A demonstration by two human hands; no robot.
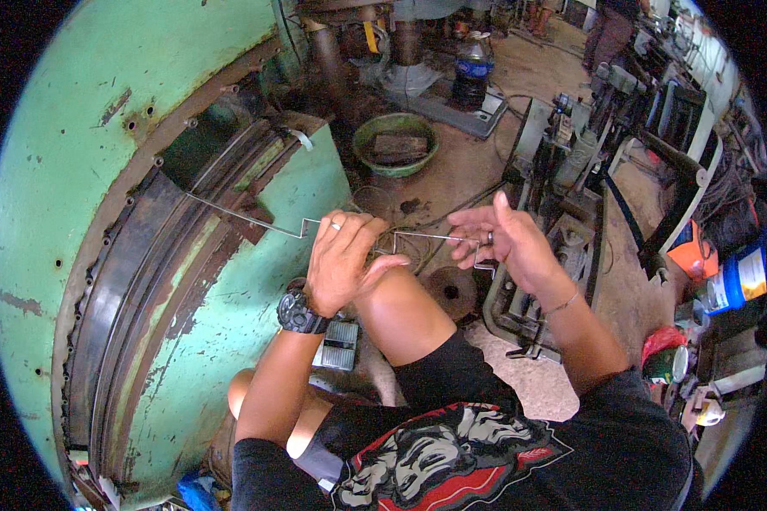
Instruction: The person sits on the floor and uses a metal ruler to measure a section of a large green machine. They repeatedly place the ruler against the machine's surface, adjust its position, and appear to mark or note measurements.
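Observation:
A thin metal rod (428, 236) with several angular bends runs crosswise in front of me, above my raised knee. My left hand (341, 260) is closed over its middle, thumb pointing right and a black watch (300, 312) on the wrist. The rod's left end reaches toward the curved green metal housing (307, 183). At the rod's bent right end is my right hand (516, 243), palm turned inward, thumb raised and fingers stretched apart. Its fingers lie against or just behind the rod; whether they touch it, I cannot tell.
Ahead stands a green basin (396, 119) with a dark block in it. Beyond it is a large bottle of dark liquid (473, 72). Metal machinery (571, 162) stands on the right. A grey pedal (339, 345) sits below my left wrist. Another person (609, 34) stands far back.

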